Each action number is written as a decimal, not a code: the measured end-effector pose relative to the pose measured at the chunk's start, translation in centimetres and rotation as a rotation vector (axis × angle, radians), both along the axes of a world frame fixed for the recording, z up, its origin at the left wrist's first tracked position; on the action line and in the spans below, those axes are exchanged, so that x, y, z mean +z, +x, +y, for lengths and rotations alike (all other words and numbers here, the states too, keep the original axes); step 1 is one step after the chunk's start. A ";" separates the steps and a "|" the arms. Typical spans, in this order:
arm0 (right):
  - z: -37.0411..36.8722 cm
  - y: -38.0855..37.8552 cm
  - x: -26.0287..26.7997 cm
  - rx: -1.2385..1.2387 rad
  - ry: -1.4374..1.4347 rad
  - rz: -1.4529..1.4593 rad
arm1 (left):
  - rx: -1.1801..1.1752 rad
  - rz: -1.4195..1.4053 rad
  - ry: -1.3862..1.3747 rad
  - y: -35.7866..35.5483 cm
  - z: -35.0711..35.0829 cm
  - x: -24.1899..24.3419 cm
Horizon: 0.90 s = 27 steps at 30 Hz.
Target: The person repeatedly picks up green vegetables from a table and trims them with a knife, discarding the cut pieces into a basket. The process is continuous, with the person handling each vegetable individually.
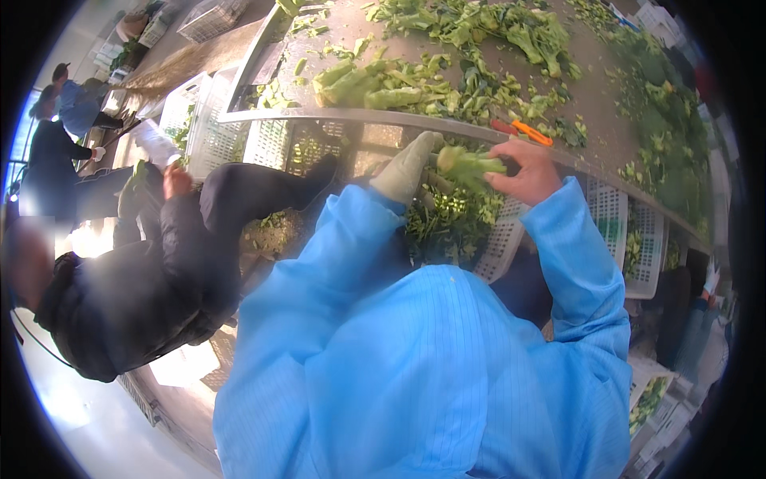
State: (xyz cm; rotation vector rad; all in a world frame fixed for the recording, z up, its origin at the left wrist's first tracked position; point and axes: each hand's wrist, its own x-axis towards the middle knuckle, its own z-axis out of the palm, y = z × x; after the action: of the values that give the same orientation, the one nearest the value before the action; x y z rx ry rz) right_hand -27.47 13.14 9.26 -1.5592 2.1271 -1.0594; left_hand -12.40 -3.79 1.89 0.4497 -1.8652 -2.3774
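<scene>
A green vegetable stalk (470,166), which looks like broccoli stem, is pinched between the thumb and fingers of my bare right hand (529,170). It is held over a white plastic crate (502,239) of leafy green trimmings (452,224), just in front of the table edge. My left hand (407,167), in a pale glove, is beside the stalk's cut end with its fingers pointing towards the table. Whether it grips anything is hidden. On the table rim, near my right hand, are an orange-handled cutting tool (532,133) and a red object (504,127).
Cut stalks (383,87) and leaves cover parts of the metal-rimmed table (592,96). Perforated crates stand under its edge, including a white crate (607,209) at right. A seated co-worker in dark clothing (143,287) is close on my left, holding a green stalk (133,188).
</scene>
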 end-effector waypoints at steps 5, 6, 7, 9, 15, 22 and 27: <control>0.1 3.3 -0.5 0.102 -0.022 0.141 | -0.248 -0.011 0.055 2.1 0.9 -1.1; 0.1 3.7 -0.7 0.082 -0.086 0.125 | -0.256 -0.024 0.152 2.3 1.2 -1.1; 0.1 4.1 -0.9 0.065 -0.150 0.106 | -0.192 -0.076 0.220 2.6 1.4 -0.9; 0.0 4.9 -1.2 -0.235 -0.174 -0.243 | -0.049 -0.106 0.383 3.0 2.4 -0.3; 0.3 7.8 -4.0 -0.358 -0.150 -0.665 | 0.059 -0.238 0.579 5.4 4.2 1.1; -0.3 9.8 -7.8 -0.358 -0.100 -0.542 | -0.176 -0.268 0.535 6.2 4.3 -4.2; -1.0 8.8 -7.6 -0.709 -0.004 -0.558 | -0.073 -0.259 0.452 7.2 3.9 -4.5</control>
State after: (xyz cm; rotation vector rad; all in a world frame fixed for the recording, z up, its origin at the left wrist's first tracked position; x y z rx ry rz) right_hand -18.68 12.14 1.66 -0.3775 2.2588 -1.4772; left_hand -5.23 0.09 -2.66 0.7689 -1.4285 -2.9150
